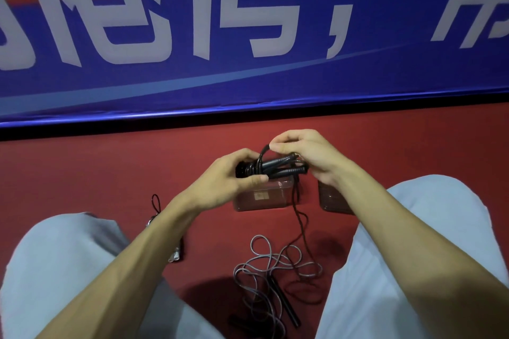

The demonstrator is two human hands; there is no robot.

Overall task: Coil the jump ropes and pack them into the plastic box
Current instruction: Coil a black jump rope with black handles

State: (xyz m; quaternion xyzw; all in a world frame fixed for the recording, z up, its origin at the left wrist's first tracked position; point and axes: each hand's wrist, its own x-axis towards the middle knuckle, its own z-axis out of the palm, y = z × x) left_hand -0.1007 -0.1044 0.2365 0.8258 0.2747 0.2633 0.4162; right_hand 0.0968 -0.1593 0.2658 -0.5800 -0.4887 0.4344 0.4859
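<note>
Red floor [82,173] runs to a wall hung with a blue banner [248,77], and a person sits on it with knees apart. The left hand [234,173] is curled round one end of the black jump rope [278,166], thumb on the near side and fingers on the far side, clamping the wound turns against the two handles. The right hand [305,154] pinches a loop of the same cord between thumb and fingertips, just above the handles.

The step in hand looks like winding the cord round the paired handles. To do it well, the left hand's grip should probably stay firm so the laid turns cannot slip. Each new turn would best sit snug beside the last rather than across it. The loose tail [300,217] hangs to the floor and should be fed through without kinks. It passes near the grey rope [264,261], where it could snag.

The black jump rope has two slim ribbed handles lying side by side, pointing right, with thin glossy cord bunched at their left end. It is held in the air directly over the clear plastic box [261,198], which lies open on the floor. Another clear piece [330,199], perhaps the lid, sits just right of it. A third rope [176,253] with pale handle ends lies at the left, partly hidden by the arm.
</note>
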